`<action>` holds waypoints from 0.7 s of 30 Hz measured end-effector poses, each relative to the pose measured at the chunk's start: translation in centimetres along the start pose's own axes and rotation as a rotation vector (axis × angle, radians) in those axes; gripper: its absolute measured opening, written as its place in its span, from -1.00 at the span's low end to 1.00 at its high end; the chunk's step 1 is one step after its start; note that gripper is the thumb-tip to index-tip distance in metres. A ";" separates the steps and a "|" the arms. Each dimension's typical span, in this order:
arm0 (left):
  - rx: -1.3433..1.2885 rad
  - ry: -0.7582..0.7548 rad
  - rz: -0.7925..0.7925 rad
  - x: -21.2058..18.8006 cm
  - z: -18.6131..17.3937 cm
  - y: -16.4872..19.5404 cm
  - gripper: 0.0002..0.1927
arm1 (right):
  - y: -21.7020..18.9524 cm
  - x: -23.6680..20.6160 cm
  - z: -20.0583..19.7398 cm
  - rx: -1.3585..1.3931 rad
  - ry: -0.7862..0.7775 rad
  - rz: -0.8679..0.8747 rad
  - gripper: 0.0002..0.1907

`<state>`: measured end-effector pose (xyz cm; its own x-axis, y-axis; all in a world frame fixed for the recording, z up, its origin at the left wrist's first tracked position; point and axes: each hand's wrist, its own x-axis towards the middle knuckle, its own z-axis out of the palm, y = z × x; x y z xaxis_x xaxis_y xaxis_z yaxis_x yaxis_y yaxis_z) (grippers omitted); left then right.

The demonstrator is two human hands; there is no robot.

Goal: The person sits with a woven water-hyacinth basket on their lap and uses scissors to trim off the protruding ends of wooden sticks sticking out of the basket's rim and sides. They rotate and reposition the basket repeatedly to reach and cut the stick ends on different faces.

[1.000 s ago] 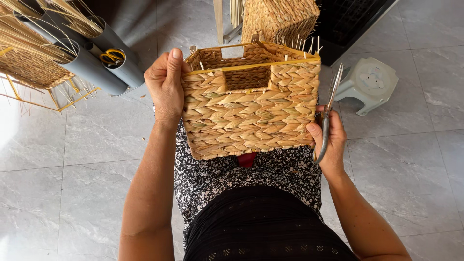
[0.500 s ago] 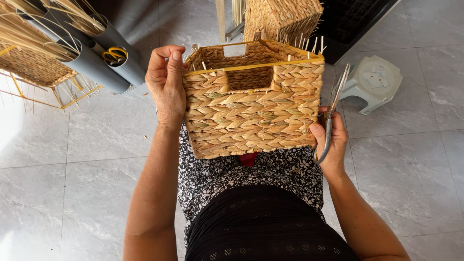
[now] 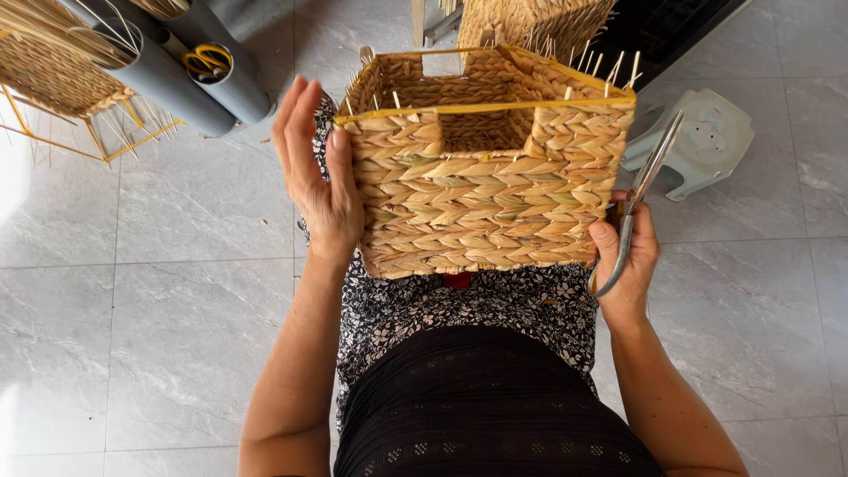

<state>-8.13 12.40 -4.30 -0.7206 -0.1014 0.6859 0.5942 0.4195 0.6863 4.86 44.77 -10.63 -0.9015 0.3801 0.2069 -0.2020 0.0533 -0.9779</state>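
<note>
Right hand clasping metal shears against woven basket side, left hand open flat on opposite side, basket on lap, white stool beside

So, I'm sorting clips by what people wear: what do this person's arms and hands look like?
Both arms are bare right down to the hands: no sleeves show. The left hand and the right hand wear no gloves; I see no rings, watch or bracelets. The fingernails are short and unpainted. The clothing below is black, over a black-and-white floral print.
</note>
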 end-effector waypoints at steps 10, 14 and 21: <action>0.251 -0.299 0.189 -8.9 -4.3 4.6 -0.67 | -0.8 0.2 -2.1 -0.165 0.002 0.043 -0.52; 0.291 -0.335 0.089 -9.2 -4.5 5.7 -0.64 | -2.5 -0.4 -2.4 -0.353 0.002 -0.235 -0.37; 0.337 -0.482 0.002 -7.3 -4.8 6.1 -0.75 | -8.5 -1.3 -1.8 -0.974 -0.413 -0.520 -0.26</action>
<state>2.48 11.38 -3.97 -0.8479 0.2883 0.4450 0.5060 0.6908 0.5165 8.42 45.50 -2.64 -0.8887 -0.2139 0.4055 -0.3656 0.8643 -0.3454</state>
